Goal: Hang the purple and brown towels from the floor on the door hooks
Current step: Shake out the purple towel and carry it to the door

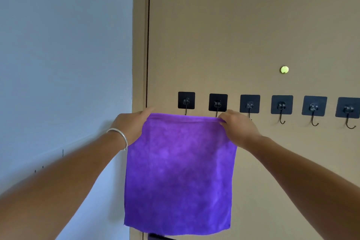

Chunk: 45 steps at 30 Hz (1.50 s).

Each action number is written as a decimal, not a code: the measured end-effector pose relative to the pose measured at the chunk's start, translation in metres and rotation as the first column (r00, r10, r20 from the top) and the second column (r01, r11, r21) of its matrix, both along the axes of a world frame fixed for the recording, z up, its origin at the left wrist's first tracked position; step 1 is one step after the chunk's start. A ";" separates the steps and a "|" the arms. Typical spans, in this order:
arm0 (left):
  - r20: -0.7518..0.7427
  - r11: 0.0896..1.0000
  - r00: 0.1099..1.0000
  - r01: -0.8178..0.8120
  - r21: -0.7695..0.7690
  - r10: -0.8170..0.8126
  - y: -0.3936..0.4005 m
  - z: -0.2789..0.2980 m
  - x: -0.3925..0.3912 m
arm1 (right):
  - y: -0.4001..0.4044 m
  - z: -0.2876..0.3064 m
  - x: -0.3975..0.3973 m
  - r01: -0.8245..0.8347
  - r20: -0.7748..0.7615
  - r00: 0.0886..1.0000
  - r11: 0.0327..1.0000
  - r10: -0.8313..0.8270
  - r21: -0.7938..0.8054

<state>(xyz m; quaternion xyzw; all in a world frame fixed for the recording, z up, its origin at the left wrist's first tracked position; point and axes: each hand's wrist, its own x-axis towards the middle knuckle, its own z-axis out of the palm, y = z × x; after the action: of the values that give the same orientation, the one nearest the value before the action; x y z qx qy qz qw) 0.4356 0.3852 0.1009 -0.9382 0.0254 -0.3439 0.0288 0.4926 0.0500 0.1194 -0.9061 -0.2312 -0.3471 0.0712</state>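
Observation:
A purple towel (179, 173) hangs flat in front of the tan door (233, 35), held up by its top edge. My left hand (130, 124) grips the top left corner and my right hand (237, 128) grips the top right corner. The towel's top edge sits just below the two leftmost hooks (186, 103) and covers their tips; whether it rests on them I cannot tell. A row of several black adhesive hooks (281, 107) runs across the door. No brown towel is in view.
A pale blue wall (64, 64) lies left of the door frame (139, 45). A small shiny round peephole (284, 69) sits above the hooks. A dark object (155, 236) peeks out below the towel.

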 end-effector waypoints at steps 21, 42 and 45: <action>-0.057 0.955 0.998 0.009 0.296 0.009 -0.029 0.018 0.097 | 0.066 0.022 0.051 0.221 0.020 0.971 0.866 -0.237 -0.448; -0.328 0.995 0.942 0.092 0.033 -0.077 -0.060 -0.068 0.085 | 0.084 -0.091 0.053 0.163 -0.045 0.981 0.930 -0.188 -0.331; -0.133 0.998 0.989 0.060 -0.012 -0.061 -0.046 -0.045 0.078 | 0.063 -0.097 0.050 0.160 -0.031 0.983 0.936 -0.179 -0.313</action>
<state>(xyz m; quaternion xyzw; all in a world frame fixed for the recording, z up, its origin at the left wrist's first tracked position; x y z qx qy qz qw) 0.5134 0.3396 0.0555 -0.9580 0.0543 -0.2812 0.0130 0.5431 0.1127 0.0221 -0.9324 -0.2014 -0.2846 -0.0948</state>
